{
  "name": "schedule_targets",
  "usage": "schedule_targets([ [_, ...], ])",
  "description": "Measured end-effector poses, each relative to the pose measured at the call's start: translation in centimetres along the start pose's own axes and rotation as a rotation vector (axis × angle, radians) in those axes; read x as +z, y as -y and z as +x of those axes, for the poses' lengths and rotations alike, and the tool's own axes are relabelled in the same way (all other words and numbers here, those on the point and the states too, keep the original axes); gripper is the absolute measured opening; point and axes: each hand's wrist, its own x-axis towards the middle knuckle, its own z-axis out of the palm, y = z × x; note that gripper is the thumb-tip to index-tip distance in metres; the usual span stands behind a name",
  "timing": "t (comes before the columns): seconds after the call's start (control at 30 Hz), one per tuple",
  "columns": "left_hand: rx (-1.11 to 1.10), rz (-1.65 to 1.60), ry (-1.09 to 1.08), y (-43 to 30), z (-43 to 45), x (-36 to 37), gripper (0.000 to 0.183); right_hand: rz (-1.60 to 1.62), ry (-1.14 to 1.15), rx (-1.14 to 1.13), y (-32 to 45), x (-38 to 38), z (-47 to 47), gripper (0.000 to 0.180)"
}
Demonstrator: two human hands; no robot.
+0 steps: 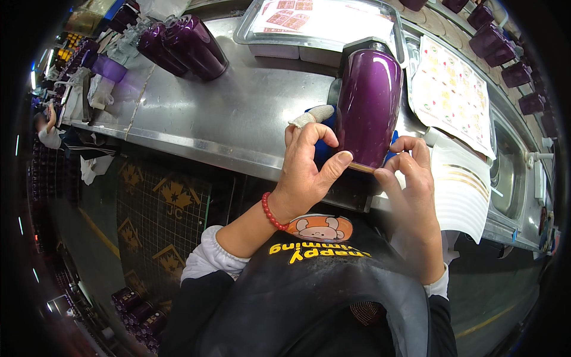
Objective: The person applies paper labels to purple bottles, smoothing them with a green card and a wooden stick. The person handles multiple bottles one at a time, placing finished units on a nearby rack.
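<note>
A glossy purple bottle lies on a blue support, its base towards me and its neck at the far end. Across the base edge runs a thin gold strip. My left hand has its thumb tip at the strip's left end, the index finger curled beside the bottle. A white cloth cover wraps another finger of that hand. At the strip's right end, my right hand has its thumb and bent fingers close together. Fingers hide part of both strip ends.
White backing sheets with gold stripes hang over the counter edge at right. Beyond lie a printed decal sheet and a sink. A clear tray holds printed sheets. Purple bottles stand at left; a person works farther off.
</note>
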Motion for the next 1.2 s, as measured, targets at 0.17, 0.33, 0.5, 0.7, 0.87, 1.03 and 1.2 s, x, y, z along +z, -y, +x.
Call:
schedule_targets([
  [0.17,0.011,0.013,-0.007,-0.1,0.1,0.2,0.037,0.028,0.004,0.017,-0.1,-0.1,-0.1,0.019],
  [0.33,0.009,0.024,-0.013,-0.1,0.1,0.3,0.038,0.027,0.013,0.032,-0.3,0.0,-0.1,0.020],
  [0.5,0.019,-0.049,-0.041,0.5,-0.2,0.4,0.036,0.049,0.019,0.030,-0.2,0.0,0.1,0.019],
  [0.7,0.324,0.066,-0.052,1.1,-0.8,0.4,0.040,0.174,0.065,0.076,-1.0,-0.3,0.2,0.018],
  [0.87,0.040,-0.079,0.014,0.9,-0.7,1.1,0.050,0.222,0.137,0.123,-0.9,-0.9,0.2,0.017],
  [1.03,0.000,-0.094,0.027,1.0,-0.7,1.3,0.051,0.206,0.176,0.116,-0.8,-1.3,0.3,0.015],
  [1.2,-0.018,-0.135,0.014,1.1,-0.8,1.5,0.053,0.229,0.152,0.133,-0.7,-1.6,0.5,0.018],
])
